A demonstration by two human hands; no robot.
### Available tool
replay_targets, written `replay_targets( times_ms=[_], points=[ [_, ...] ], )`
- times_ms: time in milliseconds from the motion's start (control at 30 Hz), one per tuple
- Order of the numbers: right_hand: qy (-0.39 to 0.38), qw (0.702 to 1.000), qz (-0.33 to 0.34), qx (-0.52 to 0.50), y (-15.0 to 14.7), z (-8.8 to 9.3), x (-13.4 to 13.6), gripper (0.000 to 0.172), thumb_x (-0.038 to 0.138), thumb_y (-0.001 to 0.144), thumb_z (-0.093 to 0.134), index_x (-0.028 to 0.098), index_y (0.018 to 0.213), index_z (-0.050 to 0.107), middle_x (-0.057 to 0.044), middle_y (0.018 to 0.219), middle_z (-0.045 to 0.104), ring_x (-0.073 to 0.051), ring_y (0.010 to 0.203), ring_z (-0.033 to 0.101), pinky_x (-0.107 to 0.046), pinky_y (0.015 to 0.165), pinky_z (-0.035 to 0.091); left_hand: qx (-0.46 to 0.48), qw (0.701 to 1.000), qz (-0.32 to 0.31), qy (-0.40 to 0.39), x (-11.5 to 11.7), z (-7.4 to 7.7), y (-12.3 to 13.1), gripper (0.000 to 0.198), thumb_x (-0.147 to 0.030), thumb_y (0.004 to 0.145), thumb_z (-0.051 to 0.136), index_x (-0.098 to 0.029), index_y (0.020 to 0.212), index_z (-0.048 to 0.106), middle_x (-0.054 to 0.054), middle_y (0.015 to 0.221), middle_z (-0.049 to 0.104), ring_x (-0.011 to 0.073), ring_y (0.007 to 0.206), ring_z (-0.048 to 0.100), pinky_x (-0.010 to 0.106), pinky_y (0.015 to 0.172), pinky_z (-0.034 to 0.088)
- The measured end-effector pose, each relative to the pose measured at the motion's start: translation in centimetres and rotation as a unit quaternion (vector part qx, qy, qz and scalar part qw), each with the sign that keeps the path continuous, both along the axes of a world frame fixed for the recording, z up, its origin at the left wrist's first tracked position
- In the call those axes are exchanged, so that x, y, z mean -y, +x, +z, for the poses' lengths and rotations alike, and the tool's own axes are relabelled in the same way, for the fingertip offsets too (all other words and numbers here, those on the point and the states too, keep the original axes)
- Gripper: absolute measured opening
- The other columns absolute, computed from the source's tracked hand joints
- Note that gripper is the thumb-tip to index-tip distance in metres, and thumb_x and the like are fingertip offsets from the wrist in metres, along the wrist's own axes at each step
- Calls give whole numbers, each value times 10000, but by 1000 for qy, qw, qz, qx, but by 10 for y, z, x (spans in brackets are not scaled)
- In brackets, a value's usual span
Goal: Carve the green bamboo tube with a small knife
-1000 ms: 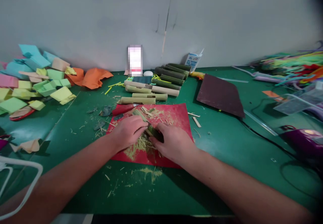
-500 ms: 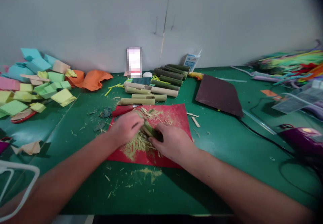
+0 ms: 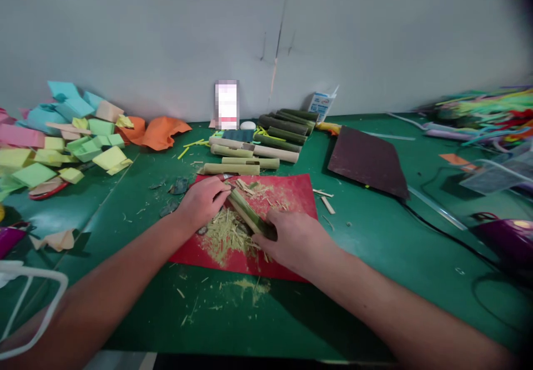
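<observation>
A green-and-tan bamboo tube [image 3: 246,208] lies slantwise between my hands, above a red sheet [image 3: 297,192]. My right hand [image 3: 297,236] is wrapped round its near right end. At the far left end, my left hand [image 3: 204,199] is closed with its fingertips against the tube; whether a small piece is also pinched there is hidden. Pale bamboo shavings and dust [image 3: 225,236] are heaped on the sheet beneath the tube.
Cut bamboo tubes [image 3: 233,168] lie in rows behind the sheet. Folded coloured paper [image 3: 70,148] is piled left, near a white wire frame [image 3: 62,286]. A dark brown sheet [image 3: 366,159], a black cable [image 3: 445,231] and a purple tool [image 3: 506,236] are on the right.
My left hand, blurred before, shows sharply now and sits at the tube's far end, with more of the tube bared. The whole view has shifted slightly.
</observation>
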State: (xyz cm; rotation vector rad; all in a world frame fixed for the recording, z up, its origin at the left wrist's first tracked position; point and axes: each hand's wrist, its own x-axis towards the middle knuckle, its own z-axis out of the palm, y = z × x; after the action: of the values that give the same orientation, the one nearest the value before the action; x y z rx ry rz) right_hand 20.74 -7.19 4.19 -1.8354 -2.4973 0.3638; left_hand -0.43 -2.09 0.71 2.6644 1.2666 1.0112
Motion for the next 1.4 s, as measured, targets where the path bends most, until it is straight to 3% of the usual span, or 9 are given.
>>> replay_targets(
  times_ms=[200,367,533,700,833,1000,1133,1300,1400],
  points=[
    [6,1000,7,-16,-1,-1,0,213,407,755,537,205,746,603,-45,689,632,-169,606,553,-274,476,245,-51,990,-121,-55,35,2,27,201,-225,907,447,-136,877,625,54,757,605,155,726,560,275,661,468],
    [-2,1000,-1,-17,-1,-1,-1,248,441,760,539,201,732,596,-36,648,605,-159,565,526,-269,457,239,-27,998,-49,-6,21,-1,18,194,-209,907,442,-131,873,617,69,784,611,165,760,560,314,718,473],
    [-5,1000,0,-27,-1,-1,-1,246,432,770,521,202,736,599,-41,657,611,-159,573,528,-266,455,236,-49,991,-121,-31,22,-3,20,193,-212,899,451,-128,916,624,66,768,598,160,733,547,284,664,463],
    [-10,1000,-5,-26,-1,0,-1,241,434,758,531,203,725,592,-29,637,603,-153,548,512,-263,449,230,-13,999,-45,-5,20,-1,18,182,-207,895,465,-122,872,625,68,765,601,164,748,550,303,712,467],
    [-3,999,-10,-34,-1,-2,0,251,441,768,523,202,750,600,-33,639,604,-154,556,518,-261,451,237,-44,992,-105,-51,27,-1,21,180,-219,897,464,-139,931,621,62,794,605,156,752,555,277,679,471],
    [-1,999,-7,-44,-1,-2,0,229,423,760,535,202,720,581,-27,632,595,-148,545,504,-261,449,245,-28,999,-41,-7,31,-1,23,190,-211,897,453,-132,866,622,70,771,611,169,752,569,306,699,479],
    [-7,999,-7,-50,-1,-1,0,220,415,759,539,203,713,573,-22,622,587,-141,537,495,-254,446,243,-52,994,-96,-29,31,-3,22,192,-212,898,453,-136,898,629,69,776,610,158,735,570,281,667,481],
    [-17,999,-10,-50,-1,0,0,217,411,756,538,202,707,569,-19,622,584,-135,527,476,-259,450,236,-17,999,-45,7,24,-4,16,189,-205,896,458,-123,902,628,74,778,620,167,753,578,310,707,490],
    [-12,998,-2,-56,-1,-2,-1,220,410,766,524,200,717,571,-17,611,575,-135,528,471,-259,454,237,-50,994,-96,-5,26,-4,18,204,-212,904,446,-123,934,627,70,768,620,162,732,572,291,672,486]
  ],
)
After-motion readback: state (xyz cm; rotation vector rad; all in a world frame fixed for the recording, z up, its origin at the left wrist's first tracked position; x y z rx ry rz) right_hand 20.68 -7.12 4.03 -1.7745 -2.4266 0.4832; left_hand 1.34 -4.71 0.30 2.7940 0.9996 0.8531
